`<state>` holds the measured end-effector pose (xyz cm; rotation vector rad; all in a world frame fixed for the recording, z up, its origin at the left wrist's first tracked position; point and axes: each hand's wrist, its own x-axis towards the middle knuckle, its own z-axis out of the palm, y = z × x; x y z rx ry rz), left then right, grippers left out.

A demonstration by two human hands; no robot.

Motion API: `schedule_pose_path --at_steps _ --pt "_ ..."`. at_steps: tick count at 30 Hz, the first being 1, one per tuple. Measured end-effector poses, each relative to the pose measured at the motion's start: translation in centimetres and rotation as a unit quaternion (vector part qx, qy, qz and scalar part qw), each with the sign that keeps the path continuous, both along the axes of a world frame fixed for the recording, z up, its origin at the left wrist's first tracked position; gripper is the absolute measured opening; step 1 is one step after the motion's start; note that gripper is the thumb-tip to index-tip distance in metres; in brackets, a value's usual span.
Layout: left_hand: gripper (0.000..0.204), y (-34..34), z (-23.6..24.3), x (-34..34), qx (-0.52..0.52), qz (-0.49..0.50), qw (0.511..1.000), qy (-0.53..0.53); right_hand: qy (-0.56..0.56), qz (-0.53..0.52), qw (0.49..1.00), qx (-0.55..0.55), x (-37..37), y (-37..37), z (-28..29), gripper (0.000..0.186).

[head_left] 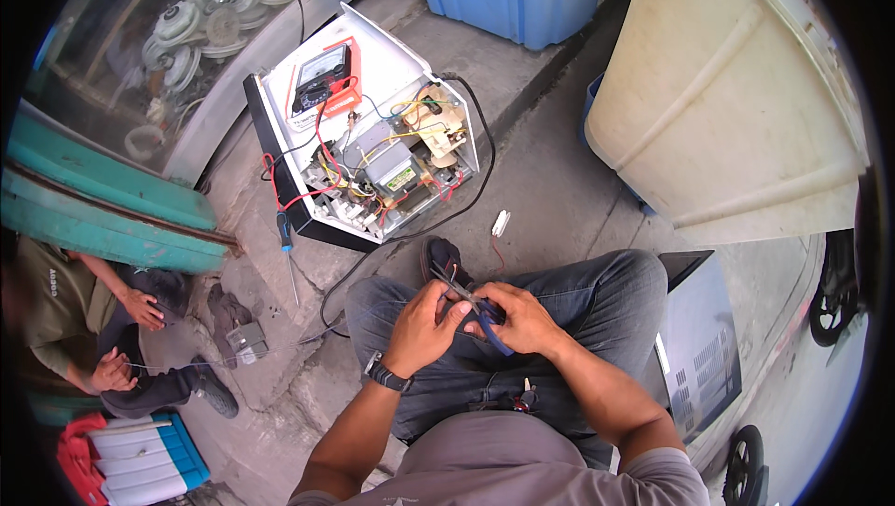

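My right hand [522, 318] is closed round a pair of pliers with blue handles [498, 342], whose metal jaws point up and left over my lap. My left hand [422, 327], a dark watch on its wrist, is pinched shut beside the jaws. What its fingers hold is too small to make out. Beyond my knees stands an opened microwave oven [384, 163], its wires and inner parts exposed. An analog multimeter [324, 75] in an orange-red case rests on it, with red and black leads running down. A blue-handled screwdriver [286, 238] is by its near left corner.
A white piece with a red wire [501, 223] lies on the pavement. A black cord [484, 173] loops round the oven. A grey metal cover [701, 366] stands at my right, below a large cream container [727, 105]. Another person's hands [114, 371] hold a thin wire at left.
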<state>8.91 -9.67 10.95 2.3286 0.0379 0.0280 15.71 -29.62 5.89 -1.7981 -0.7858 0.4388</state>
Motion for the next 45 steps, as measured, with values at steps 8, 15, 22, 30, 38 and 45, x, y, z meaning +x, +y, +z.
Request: schedule_pose_path --at_steps 8,15,22,30,38,45 --pt "0.04 0.1 -3.5 -0.4 -0.123 0.048 0.99 -0.056 -0.103 -0.055 0.992 -0.042 -1.2 -0.1 0.1 0.045" --pt "0.044 0.0 -4.0 -0.6 -0.125 0.071 0.988 -0.051 -0.067 -0.102 0.992 -0.037 -2.7 0.6 -0.7 0.044" --pt "0.047 -1.4 -5.5 -1.1 -0.107 0.115 0.987 -0.045 0.25 -0.261 0.932 -0.008 -0.3 1.4 -0.9 0.037" --pt "0.022 1.3 -3.8 0.3 -0.587 0.097 0.793 0.132 0.114 0.008 0.993 0.039 0.0 -0.6 -1.6 0.051" --pt "0.019 1.3 -2.9 0.9 -0.64 0.128 0.736 0.18 0.051 -0.002 0.998 0.038 -0.1 0.0 -1.9 0.053" --pt "0.02 0.7 -3.4 1.2 -0.611 0.097 0.756 0.214 -0.002 -0.043 0.999 -0.011 0.1 -0.2 -1.0 0.051"
